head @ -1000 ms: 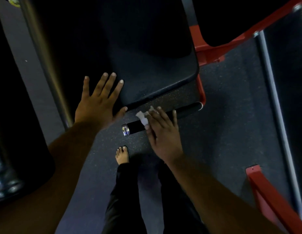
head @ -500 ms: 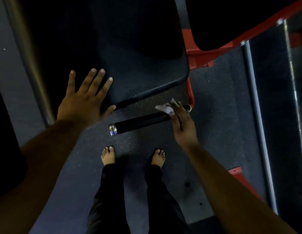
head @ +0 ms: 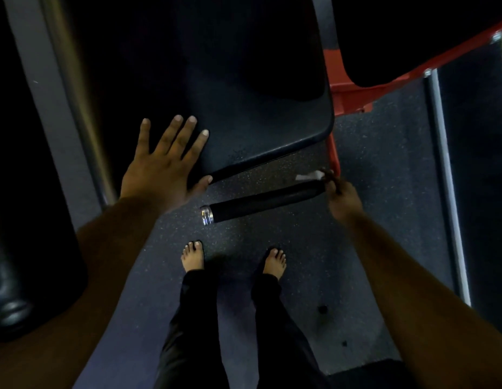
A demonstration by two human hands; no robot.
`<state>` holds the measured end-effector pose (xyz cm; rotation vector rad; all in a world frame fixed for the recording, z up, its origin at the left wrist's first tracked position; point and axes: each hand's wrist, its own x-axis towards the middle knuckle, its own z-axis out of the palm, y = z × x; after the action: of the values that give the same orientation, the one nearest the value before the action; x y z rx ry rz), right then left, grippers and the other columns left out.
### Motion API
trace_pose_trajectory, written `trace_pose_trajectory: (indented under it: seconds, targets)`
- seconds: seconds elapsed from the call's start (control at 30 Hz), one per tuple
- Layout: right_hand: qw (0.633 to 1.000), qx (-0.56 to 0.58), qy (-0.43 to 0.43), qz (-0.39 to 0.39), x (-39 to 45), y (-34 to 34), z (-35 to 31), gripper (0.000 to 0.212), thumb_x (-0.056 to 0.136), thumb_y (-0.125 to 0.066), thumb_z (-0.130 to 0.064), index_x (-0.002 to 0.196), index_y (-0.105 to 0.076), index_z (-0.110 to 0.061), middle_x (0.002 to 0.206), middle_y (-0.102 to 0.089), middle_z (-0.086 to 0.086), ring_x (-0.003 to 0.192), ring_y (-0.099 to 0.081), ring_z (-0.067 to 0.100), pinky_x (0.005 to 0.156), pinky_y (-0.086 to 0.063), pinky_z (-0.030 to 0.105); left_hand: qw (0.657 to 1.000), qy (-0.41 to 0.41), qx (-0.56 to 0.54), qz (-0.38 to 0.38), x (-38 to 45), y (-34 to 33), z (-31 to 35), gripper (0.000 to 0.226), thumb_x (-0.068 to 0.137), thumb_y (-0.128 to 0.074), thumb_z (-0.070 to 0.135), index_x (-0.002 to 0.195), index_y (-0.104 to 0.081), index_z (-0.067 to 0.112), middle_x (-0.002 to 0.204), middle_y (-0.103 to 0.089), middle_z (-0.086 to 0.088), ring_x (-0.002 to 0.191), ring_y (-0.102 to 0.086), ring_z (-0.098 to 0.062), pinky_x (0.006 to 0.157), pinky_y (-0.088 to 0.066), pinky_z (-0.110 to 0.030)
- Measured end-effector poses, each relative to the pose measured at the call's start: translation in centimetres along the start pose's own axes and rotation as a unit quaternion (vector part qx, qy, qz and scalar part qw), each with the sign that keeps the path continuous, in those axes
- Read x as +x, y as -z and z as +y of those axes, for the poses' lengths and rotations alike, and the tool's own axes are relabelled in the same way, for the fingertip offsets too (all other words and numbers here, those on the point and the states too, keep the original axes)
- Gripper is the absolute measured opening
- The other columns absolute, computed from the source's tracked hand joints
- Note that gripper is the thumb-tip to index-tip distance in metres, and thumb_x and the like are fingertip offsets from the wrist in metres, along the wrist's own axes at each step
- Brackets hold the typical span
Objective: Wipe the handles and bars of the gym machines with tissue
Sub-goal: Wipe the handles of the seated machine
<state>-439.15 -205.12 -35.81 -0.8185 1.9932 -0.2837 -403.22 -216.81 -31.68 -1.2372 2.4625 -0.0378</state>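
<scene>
light: dim, deep black upper corners | glare: sheen on steel pole (head: 84, 130) | blur: right hand (head: 343, 199) smeared | edges: wide-angle bowing

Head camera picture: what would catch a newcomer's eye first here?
Probably the left hand, fingers spread flat on the corner of the dark seat pad at centre. Just below it, the black handle with a shiny metal end cap juts out; at its far end the right hand pinches a white tissue. Two bare feet stand on the speckled floor beneath.
</scene>
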Motion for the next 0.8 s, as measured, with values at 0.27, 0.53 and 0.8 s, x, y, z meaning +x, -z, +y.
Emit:
trace_pose_trajectory:
  seconds: [0.27,0.53,0.8]
  targets:
    - [0.987,0.101,0.122,-0.032,-4.4,-1.4,-2.1,0.029,0.110,-0.041,-0.037,0.130,-0.061,-0.039,0.134,-0.063,-0.017,0.128,-0.054,-0.004,0.108,-0.043,0.025,1.000,-0.001,-0.003,0.001,-0.1,0.1,0.0,0.085,0.097,0.001,0.075,0.164,0.009,0.023,0.172,0.011,-0.009,0.159,0.011,-0.027,0.123,0.000,-0.066]
    - [0.995,-0.045,0.039,-0.083,-1.1,-2.2,-5.2,0.024,0.107,-0.044,-0.031,0.100,-0.067,-0.031,0.105,-0.072,0.002,0.075,-0.065,0.012,0.071,-0.054,0.032,1.000,-0.001,0.005,0.007,-0.1,0.0,0.0,0.085,0.097,0.003,0.074,0.164,0.011,0.023,0.172,0.012,-0.009,0.159,0.013,-0.027,0.123,0.002,-0.065]
    - [0.996,-0.070,0.055,-0.015,-1.5,-0.4,-3.1,0.038,0.109,-0.029,-0.050,0.102,-0.066,-0.041,0.101,-0.072,0.002,0.083,-0.068,0.014,0.080,-0.055,0.038,1.000,0.000,0.003,0.005,0.0,-0.2,0.0,0.084,0.098,0.002,0.074,0.163,0.013,0.023,0.172,0.014,-0.009,0.158,0.014,-0.027,0.123,0.003,-0.065]
